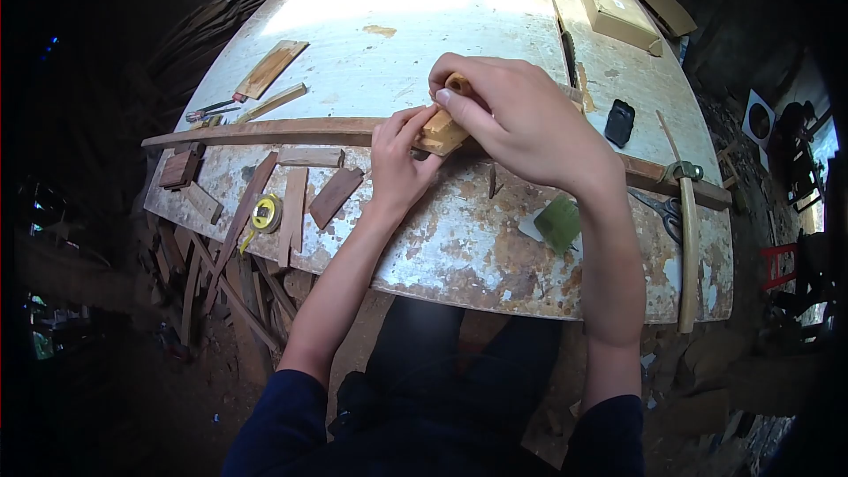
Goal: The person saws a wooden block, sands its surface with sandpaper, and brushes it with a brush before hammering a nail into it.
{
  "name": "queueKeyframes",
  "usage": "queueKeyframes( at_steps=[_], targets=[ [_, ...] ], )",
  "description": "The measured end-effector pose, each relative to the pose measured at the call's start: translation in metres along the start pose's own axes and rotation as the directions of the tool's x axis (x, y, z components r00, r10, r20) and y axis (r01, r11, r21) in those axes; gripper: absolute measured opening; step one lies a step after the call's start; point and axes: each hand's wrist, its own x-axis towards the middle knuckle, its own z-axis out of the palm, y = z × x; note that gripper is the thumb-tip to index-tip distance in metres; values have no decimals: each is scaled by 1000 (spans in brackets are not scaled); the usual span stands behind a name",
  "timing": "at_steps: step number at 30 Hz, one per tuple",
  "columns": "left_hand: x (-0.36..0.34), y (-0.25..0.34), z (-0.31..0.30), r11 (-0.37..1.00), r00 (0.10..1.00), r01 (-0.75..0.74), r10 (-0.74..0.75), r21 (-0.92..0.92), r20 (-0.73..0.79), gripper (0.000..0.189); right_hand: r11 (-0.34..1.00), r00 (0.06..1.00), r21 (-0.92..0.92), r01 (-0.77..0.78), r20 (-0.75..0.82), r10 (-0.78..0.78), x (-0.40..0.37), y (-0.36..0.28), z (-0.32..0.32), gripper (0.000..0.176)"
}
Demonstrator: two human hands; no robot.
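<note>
Near the middle of the worn white table (495, 256), my left hand (403, 157) holds a small yellowish wooden block (441, 132) from its left side, fingers on top and thumb below. My right hand (503, 115) is above and to the right, its fingers curled around a yellow-brown rounded piece (458, 83) with a dark hole at its end. The lower part of that piece is hidden by my fingers, so whether it is joined to the block cannot be told. Both hands are just over a long wooden bar (291, 131) lying across the table.
Left lie wood strips (294, 212), a yellow tape measure (265, 212), a flat board (272, 69) and a screwdriver (212, 109). Right are a black object (620, 123), scissors (667, 216), a green piece (557, 223), a clamp (684, 170) and a cardboard box (617, 13).
</note>
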Motion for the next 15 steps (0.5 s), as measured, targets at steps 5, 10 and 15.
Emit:
queueKeyframes(
  at_steps=[5, 10, 15],
  targets=[
    [-1, -3, -1, 998, 998, 62, -62, 4, -10, 50, 998, 996, 9, 54, -65, -54, 0, -7, -4, 25],
    [-8, -9, 10, 969, 973, 230, -232, -86, -6, 45, 999, 998, -28, 24, -62, -26, 0, 2, -6, 24],
    [-1, -6, 10, 976, 993, 97, -109, -198, -50, 50, 983, 981, 51, 175, -97, -169, -3, -3, 9, 26]
  ],
)
